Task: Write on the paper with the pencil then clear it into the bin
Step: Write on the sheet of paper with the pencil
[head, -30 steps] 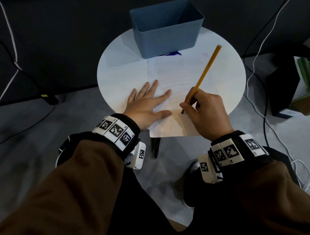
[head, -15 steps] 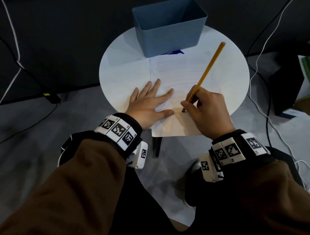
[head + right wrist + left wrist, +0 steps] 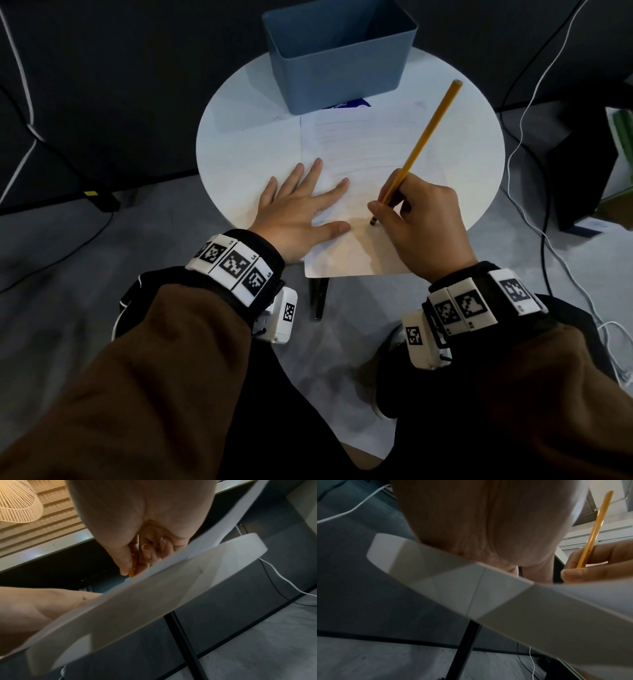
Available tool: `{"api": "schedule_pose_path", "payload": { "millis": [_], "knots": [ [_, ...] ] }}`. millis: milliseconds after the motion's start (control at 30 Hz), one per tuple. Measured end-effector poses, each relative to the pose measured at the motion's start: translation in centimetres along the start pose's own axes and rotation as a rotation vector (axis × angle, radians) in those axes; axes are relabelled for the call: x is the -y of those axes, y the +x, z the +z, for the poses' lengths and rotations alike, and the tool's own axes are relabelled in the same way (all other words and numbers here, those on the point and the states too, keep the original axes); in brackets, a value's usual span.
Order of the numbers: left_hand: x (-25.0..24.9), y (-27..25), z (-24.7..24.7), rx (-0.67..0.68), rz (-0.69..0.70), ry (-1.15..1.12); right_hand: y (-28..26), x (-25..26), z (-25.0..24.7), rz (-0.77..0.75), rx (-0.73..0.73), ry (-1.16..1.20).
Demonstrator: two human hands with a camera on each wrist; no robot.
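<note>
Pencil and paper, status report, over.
Right hand grips pencil, tip on paper. Left hand flat, pressing paper to table. Bin behind paper, path unobstructed.

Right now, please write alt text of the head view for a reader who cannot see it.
A right hand grips a yellow pencil, its tip on a sheet of paper, while the left hand lies flat on the paper's left edge. Behind stands a blue bin on the round white table.
</note>
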State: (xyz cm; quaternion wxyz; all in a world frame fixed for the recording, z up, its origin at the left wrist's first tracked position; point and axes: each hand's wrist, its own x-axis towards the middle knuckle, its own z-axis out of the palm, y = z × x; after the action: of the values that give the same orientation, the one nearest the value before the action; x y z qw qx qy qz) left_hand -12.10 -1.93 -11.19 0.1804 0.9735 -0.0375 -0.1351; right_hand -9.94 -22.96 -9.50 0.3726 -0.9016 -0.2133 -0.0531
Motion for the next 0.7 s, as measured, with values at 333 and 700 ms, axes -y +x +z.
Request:
{"api": "schedule_pose_path", "payload": {
  "millis": [333, 700],
  "knots": [
    [-0.2, -0.1, -0.1, 0.012, -0.008, -0.005, 0.0, 0.1, 0.4, 0.011, 0.012, 0.002],
    [-0.1, -0.1, -0.1, 0.009, -0.004, -0.011, -0.1, 0.5, 0.4, -0.003, 0.028, 0.024]
  ]
}}
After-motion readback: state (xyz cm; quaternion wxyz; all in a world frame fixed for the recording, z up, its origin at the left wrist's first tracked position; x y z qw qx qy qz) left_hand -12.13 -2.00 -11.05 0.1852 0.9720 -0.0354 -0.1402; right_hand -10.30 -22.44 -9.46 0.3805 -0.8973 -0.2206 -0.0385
